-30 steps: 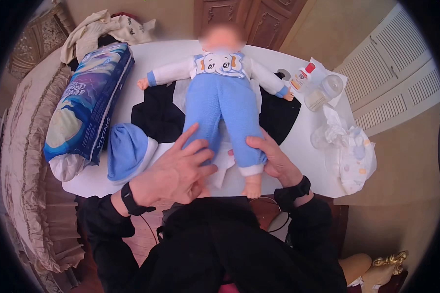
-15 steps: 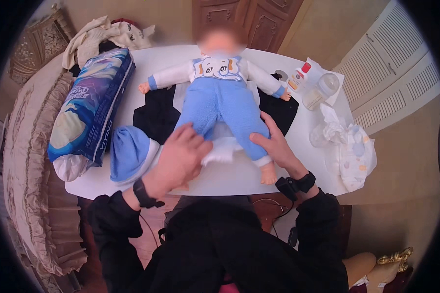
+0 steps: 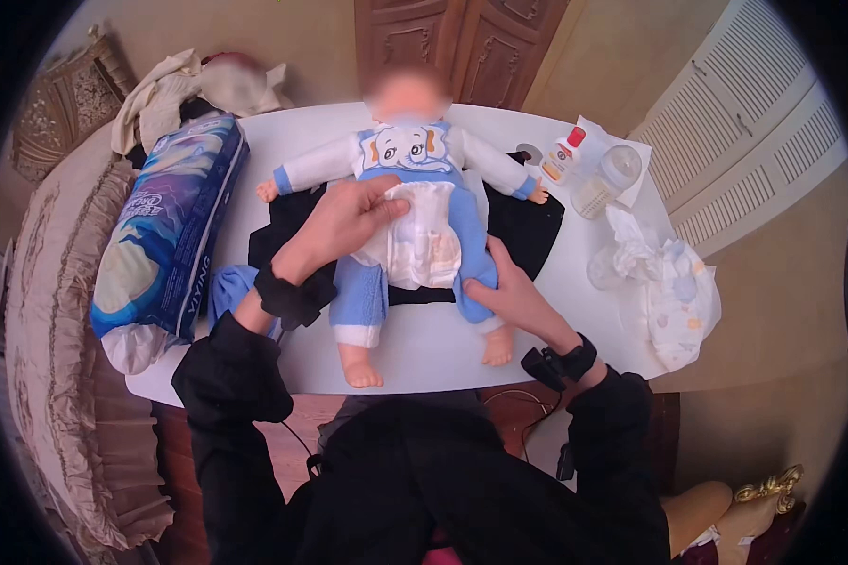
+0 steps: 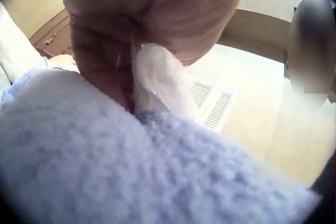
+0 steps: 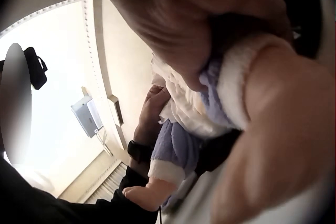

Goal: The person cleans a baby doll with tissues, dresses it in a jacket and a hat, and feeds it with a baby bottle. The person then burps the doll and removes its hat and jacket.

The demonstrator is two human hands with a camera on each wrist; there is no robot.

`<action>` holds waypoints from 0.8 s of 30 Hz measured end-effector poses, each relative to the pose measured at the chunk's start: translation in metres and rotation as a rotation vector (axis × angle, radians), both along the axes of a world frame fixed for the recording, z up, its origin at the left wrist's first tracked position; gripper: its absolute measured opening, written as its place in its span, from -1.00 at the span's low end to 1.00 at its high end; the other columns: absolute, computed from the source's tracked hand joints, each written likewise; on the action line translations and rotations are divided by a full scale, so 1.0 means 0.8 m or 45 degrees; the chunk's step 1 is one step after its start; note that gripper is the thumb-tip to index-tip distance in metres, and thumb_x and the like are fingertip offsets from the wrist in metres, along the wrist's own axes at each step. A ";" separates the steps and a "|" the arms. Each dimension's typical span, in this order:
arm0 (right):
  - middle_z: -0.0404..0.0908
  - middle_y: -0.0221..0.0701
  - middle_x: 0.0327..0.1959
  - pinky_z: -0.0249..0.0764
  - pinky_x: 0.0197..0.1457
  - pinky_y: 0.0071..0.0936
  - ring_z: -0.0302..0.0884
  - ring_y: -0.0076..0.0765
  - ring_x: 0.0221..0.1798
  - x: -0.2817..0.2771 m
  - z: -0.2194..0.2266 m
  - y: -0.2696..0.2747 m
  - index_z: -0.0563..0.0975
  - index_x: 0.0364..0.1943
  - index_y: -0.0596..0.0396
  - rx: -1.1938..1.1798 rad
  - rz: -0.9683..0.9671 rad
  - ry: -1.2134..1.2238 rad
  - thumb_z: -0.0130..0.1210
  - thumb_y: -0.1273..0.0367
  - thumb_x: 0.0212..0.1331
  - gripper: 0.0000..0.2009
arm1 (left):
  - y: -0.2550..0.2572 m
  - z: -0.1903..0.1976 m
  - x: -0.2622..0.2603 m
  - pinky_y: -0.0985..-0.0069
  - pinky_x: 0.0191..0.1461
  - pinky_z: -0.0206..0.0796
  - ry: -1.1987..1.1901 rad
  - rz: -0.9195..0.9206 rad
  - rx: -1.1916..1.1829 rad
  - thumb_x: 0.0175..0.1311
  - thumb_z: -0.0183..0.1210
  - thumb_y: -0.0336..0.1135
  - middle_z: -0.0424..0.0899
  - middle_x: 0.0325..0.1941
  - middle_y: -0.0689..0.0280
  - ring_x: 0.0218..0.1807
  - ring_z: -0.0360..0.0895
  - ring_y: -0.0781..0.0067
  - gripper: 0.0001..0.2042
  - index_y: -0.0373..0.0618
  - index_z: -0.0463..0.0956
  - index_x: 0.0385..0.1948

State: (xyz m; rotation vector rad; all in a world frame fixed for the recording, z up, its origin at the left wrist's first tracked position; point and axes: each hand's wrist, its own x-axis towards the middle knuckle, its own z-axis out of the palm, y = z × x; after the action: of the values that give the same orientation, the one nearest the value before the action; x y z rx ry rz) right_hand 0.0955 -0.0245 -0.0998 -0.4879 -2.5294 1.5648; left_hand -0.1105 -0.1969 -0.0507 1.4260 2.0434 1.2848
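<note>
Your left hand point(image 3: 350, 221) pinches the soft white printed diaper point(image 3: 426, 245), which lies between it and your right hand point(image 3: 518, 297), gripping the blue fleece trouser leg point(image 3: 476, 247).

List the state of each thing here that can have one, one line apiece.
Baby doll: on its back, clothed, barefoot
Held diaper: pinched near its upper edge
Left hand: pinching that diaper
Right hand: gripping a trouser leg
Red-capped bottle: upright, closed
Baby bottle: upright, capped
Louvered doors: closed
</note>
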 end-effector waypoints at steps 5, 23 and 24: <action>0.48 -0.16 -0.02 0.38 0.09 -0.39 0.49 -0.21 0.01 -0.031 0.036 0.010 0.21 0.19 0.23 0.548 0.052 0.586 0.05 0.34 0.07 -0.44 | -0.011 0.014 0.011 0.45 -0.32 0.29 0.140 -0.113 -0.100 0.25 0.12 -0.22 0.49 -0.56 0.15 -0.50 0.41 0.33 -0.78 -0.21 0.51 -0.33; 0.28 -0.38 0.14 0.32 0.14 -0.50 0.30 -0.44 0.14 -0.111 0.096 -0.009 0.51 -0.04 0.04 0.017 0.941 0.401 -0.18 0.70 -0.04 -0.54 | -0.042 -0.020 0.009 0.65 0.00 0.34 -0.792 -0.148 0.225 0.17 0.16 -0.58 0.58 -0.14 0.34 -0.11 0.51 0.64 -0.73 -0.21 0.35 -0.11; 0.28 -0.38 0.14 0.32 0.14 -0.50 0.30 -0.44 0.14 -0.111 0.100 -0.010 0.51 -0.04 0.04 0.020 0.940 0.400 -0.18 0.70 -0.04 -0.54 | -0.042 -0.021 0.010 0.65 0.00 0.34 -0.792 -0.151 0.227 0.17 0.16 -0.58 0.58 -0.14 0.34 -0.11 0.51 0.64 -0.73 -0.21 0.35 -0.11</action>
State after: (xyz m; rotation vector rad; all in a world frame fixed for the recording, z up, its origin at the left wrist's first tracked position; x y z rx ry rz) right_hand 0.0069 -0.0324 -0.0201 0.7276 -2.5831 1.6263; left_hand -0.1029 -0.2309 -0.0676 1.0124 1.4423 1.6331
